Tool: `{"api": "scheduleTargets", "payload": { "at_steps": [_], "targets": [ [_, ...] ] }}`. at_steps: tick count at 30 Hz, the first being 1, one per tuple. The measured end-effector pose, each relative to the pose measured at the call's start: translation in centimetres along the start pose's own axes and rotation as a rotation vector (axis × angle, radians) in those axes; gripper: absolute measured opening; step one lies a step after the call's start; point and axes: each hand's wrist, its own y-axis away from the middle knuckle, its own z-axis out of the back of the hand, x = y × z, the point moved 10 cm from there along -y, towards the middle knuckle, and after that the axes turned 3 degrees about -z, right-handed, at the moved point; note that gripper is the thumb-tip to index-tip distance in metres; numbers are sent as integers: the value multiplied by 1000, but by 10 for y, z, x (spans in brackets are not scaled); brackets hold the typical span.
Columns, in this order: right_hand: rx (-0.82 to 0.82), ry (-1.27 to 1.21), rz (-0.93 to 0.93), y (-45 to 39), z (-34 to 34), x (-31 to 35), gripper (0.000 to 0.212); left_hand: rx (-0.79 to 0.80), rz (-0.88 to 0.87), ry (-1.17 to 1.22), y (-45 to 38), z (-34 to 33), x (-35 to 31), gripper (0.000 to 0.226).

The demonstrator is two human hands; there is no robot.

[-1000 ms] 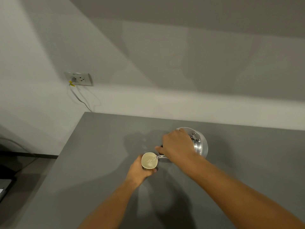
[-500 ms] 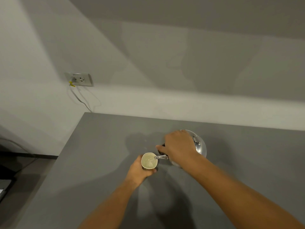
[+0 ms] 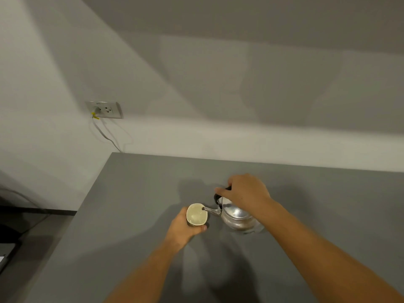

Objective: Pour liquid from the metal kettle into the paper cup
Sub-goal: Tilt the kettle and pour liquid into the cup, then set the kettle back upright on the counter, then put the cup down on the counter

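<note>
A small paper cup (image 3: pixel 196 214) stands on the grey table (image 3: pixel 131 215), its pale inside holding some liquid. My left hand (image 3: pixel 183 228) wraps around the cup from the near left side. Just right of it sits a shiny metal kettle (image 3: pixel 237 215), nearly upright, its thin spout tip (image 3: pixel 203 208) resting over the cup's right rim. My right hand (image 3: pixel 244 190) grips the kettle's black handle from above. No stream of liquid shows at the spout.
A wall socket (image 3: pixel 104 109) with a white cable plugged in hangs on the white wall at the left, beyond the table's far left corner. The table's left edge (image 3: pixel 87 197) drops to a dark floor.
The kettle has swung back from a steep tilt, base raised towards the wall, to nearly upright. My right hand rose and moved back with the handle. The cup stayed in my left hand.
</note>
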Motion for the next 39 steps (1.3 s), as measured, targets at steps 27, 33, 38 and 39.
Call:
{"api": "scheduleTargets", "payload": {
  "at_steps": [27,33,38,39],
  "targets": [
    [-47,-415,-233,-133,15,-115,64,-173,-59,-167,-82,69,-92,49],
    [-25,-458,-249,-182,5,-123,59,-165,-78,-174,-119,70,-115,50],
    [-19,-481,-265,-204,-7,-129,57,-151,-84,-187,-139,68,-126,55],
    [-18,-483,-270,-206,-9,-130,56,-149,-84,-190,-141,67,-128,55]
  ]
}}
